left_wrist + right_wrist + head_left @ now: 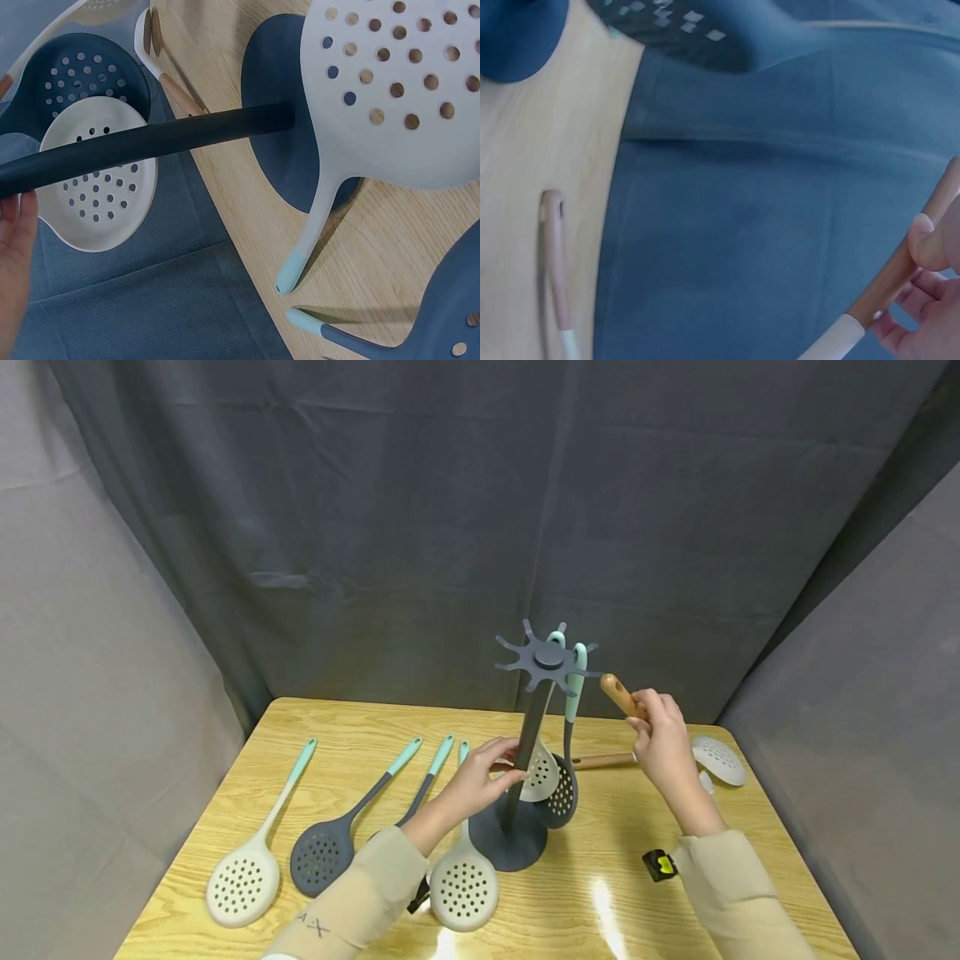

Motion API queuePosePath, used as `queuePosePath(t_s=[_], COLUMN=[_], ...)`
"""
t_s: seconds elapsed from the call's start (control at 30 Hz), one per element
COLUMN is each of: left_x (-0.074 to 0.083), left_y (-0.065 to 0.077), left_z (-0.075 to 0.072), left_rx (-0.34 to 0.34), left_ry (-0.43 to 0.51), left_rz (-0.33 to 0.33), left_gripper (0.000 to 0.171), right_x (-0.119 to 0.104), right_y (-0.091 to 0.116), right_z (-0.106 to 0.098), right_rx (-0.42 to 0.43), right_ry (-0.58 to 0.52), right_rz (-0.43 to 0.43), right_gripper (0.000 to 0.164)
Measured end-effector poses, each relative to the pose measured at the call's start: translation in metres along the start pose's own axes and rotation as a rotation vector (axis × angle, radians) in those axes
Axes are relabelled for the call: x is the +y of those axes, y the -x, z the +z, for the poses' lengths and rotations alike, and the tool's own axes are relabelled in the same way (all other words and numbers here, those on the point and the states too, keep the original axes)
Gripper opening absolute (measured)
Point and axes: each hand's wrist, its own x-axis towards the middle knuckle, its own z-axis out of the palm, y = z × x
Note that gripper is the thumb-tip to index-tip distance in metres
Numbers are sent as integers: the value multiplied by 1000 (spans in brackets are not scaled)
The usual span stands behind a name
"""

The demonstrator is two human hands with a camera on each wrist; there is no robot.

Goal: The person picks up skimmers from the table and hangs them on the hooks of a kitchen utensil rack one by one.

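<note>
My left hand [480, 774] grips the dark post of a utensil stand [531, 735], which has a round base and a spoked top. Two skimmers with mint handles hang from the spokes: a white one [97, 202] and a dark one [558, 797]. Right of the top, my right hand [663, 739] holds a skimmer by its wooden handle [892, 281], the handle's end close to a spoke. Its perforated white head [718, 760] shows beyond the hand. Under it lies another wooden-handled utensil [555, 255], its head mostly hidden.
On the table's left lie a white skimmer [243, 885], a dark skimmer [322, 856] and another dark-shafted utensil [427, 785] partly behind my left arm. A white skimmer [465, 885] lies before the stand's base. Grey curtains [375, 527] hang around the table.
</note>
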Motion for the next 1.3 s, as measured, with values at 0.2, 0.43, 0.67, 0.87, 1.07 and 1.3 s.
queuePosePath(t_s=[0.2,0.43,0.67,0.87,1.07,1.3], left_x=[0,1,1,0,1,-1], left_y=[0,0,0,0,0,0], left_z=[0,0,0,0,-1,0], left_rx=[1,-1,-1,-5,-7,-3], left_ry=[1,11,7,0,11,17], left_rz=[-4,-9,-7,-10,-5,-5], left_gripper=[38,38,38,38,38,38], right_x=[-19,-39,-57,-69,-80,-91], right_y=[-2,-3,-3,-3,-1,1], right_z=[-7,-17,-29,-36,-42,-48], right_rx=[49,110,124,127,133,132], right_ry=[-47,-60,-108,-167,-204,-254], right_rz=[-25,-55,-89,-97,-91,-91], right_gripper=[28,28,29,27,28,28])
